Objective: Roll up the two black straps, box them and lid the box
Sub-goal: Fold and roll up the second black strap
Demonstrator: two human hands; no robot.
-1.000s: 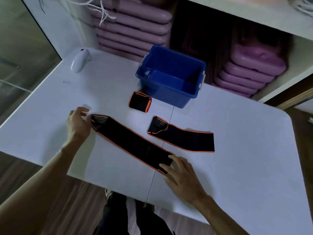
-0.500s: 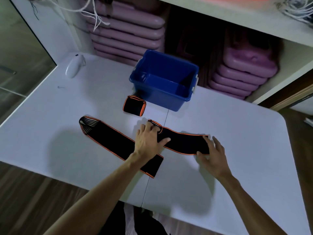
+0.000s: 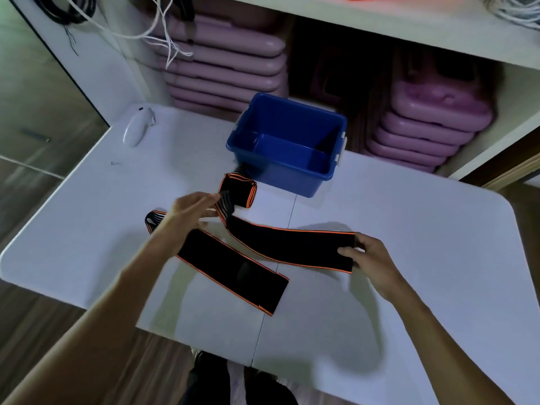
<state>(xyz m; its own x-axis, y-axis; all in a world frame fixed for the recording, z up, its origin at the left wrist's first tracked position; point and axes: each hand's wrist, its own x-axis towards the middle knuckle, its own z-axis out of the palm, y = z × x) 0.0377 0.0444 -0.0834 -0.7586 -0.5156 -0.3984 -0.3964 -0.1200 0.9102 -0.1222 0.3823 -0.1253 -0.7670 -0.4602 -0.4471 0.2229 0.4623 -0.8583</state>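
Two flat black straps with orange edges are on the white table [image 3: 409, 258]. The right strap [image 3: 292, 247] is lifted off the surface: my left hand [image 3: 193, 209] pinches its striped left end and my right hand [image 3: 371, 258] grips its right end. The left strap [image 3: 233, 270] lies flat and slanted, partly under my left forearm. A rolled black strap [image 3: 241, 190] rests just in front of the open, empty blue box [image 3: 286, 144]. No lid is in view.
A white handheld controller [image 3: 137, 127] lies at the table's far left corner. Stacked pink cases [image 3: 423, 127] fill the shelf behind the box, and white cords [image 3: 163, 39] hang at the upper left. My legs show below the table's near edge.
Both hands left the left strap and took the right strap by its ends. That strap has risen off the table and is stretched between my hands.
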